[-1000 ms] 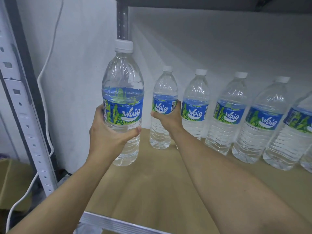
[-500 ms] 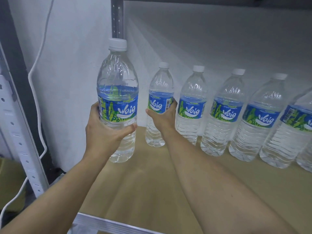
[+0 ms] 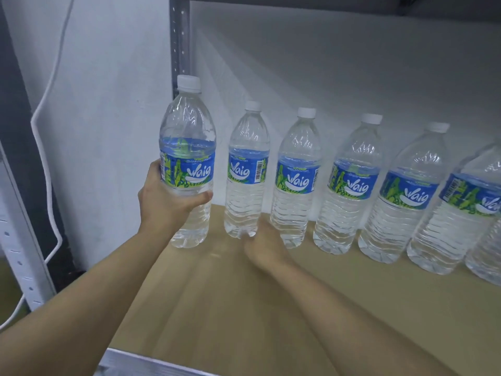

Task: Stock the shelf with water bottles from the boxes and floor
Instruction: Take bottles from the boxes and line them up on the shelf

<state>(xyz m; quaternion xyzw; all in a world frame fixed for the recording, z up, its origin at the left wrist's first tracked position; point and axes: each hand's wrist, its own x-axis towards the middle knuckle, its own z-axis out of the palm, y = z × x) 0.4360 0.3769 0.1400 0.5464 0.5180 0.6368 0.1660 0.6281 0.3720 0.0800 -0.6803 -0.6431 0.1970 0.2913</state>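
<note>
Gripping a bottle (image 3: 187,169) upright in my left hand (image 3: 168,202), I hold it at the shelf's (image 3: 244,308) left end, just beside the row (image 3: 352,185) standing along the back. My right hand (image 3: 264,246) is blurred, low near the bases of two bottles; I cannot tell whether it grasps anything.

A white wall (image 3: 108,104) is seen at left, crossed by a white cable (image 3: 44,147). A grey perforated upright (image 3: 180,44) is set against a white back panel (image 3: 339,71).
</note>
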